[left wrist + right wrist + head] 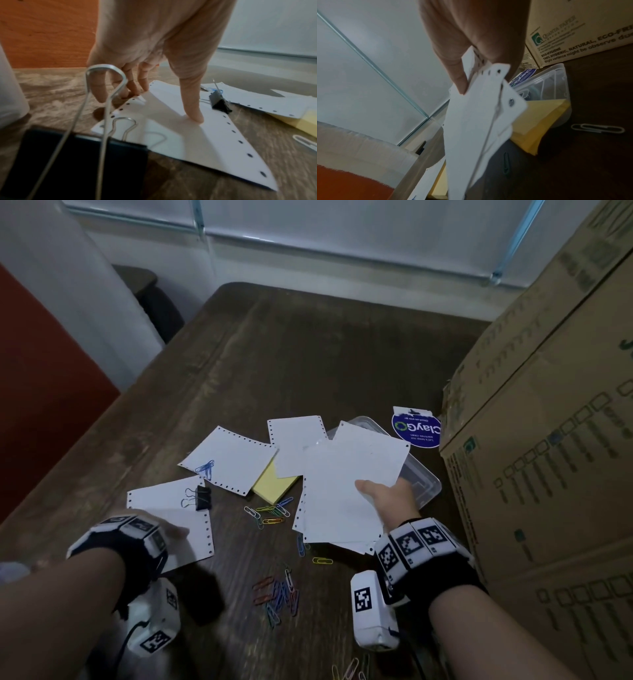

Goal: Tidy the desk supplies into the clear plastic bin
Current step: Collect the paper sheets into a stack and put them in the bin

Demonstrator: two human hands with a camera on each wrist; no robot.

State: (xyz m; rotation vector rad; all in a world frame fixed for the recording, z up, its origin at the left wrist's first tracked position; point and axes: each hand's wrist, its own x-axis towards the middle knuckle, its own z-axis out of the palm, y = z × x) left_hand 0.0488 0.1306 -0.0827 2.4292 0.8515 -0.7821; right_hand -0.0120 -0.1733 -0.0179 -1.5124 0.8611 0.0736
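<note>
My right hand (pixel 380 491) pinches a stack of white punched sheets (pixel 339 494) by its right edge, thumb on top, and holds it above the clear plastic bin (pixel 426 486). In the right wrist view the thumb (pixel 459 79) presses the stack (pixel 479 121), with the bin (pixel 556 81) behind it. My left hand (pixel 168 530) is on another white sheet (pixel 164 501) at the near left. Its thumb (pixel 193 115) presses the sheet (pixel 197 148) while the fingertips (pixel 137 89) curl at its far edge. A small black binder clip (pixel 203 497) sits on that sheet.
Two more sheets (pixel 229 460) and a yellow note pad (pixel 272 486) lie mid-desk, with coloured paper clips (pixel 270 515) scattered towards me (pixel 279 594). A large black binder clip (pixel 77 159) lies by my left wrist. Stacked cardboard boxes (pixel 548 440) wall the right side; a blue round label (pixel 416 428) lies beside them.
</note>
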